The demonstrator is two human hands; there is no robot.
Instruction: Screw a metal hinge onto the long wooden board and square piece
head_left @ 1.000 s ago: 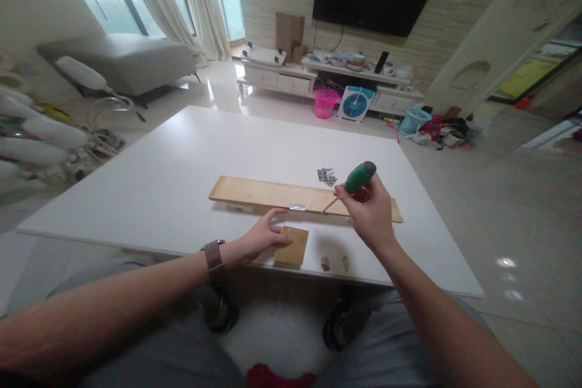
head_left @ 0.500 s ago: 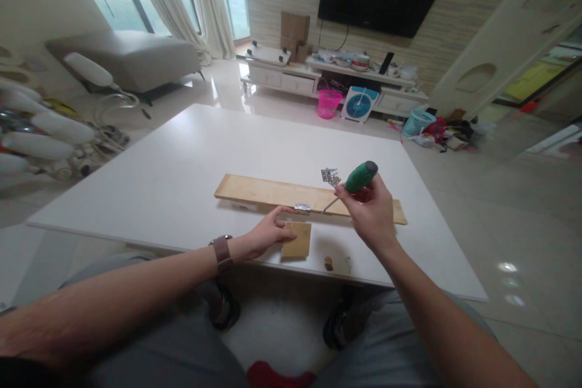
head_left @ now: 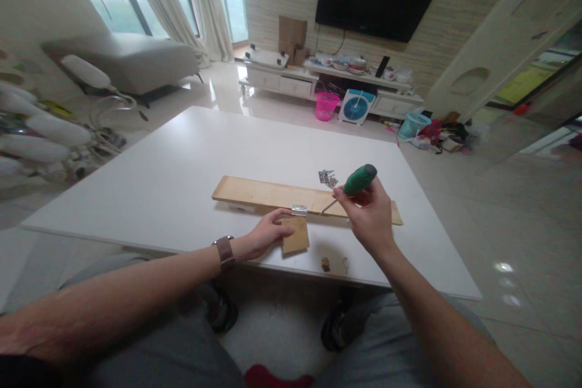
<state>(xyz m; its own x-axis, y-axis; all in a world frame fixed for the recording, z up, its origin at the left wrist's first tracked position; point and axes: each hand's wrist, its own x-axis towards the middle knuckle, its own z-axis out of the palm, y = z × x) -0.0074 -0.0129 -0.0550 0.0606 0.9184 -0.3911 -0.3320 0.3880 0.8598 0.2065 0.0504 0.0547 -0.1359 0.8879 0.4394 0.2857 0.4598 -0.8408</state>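
My left hand [head_left: 269,233] grips a small square wooden piece [head_left: 295,237] at its left side, the thumb lying on its face. Just above that piece, a silver hinge [head_left: 299,210] sits at the near edge of a long wooden board [head_left: 259,190]; my left index finger reaches close to the hinge. In my right hand [head_left: 370,212] is a green-handled screwdriver [head_left: 359,180], its shaft slanting down left. The tip is near the board's front edge, right of the hinge. Beyond the board lie several loose hinges and screws [head_left: 327,178].
The white table [head_left: 150,176] carries everything, with a small cartoon figure [head_left: 325,264] near its front edge. Past it stand a pink basket [head_left: 326,106], a blue fan [head_left: 357,107] and a low cabinet [head_left: 297,83]. A grey bench [head_left: 131,63] is at the back left.
The small wooden piece has tilted and shifted up slightly, nearer the hinge, in my left hand. My right hand keeps the screwdriver in nearly the same pose. The whole view has shifted a little.
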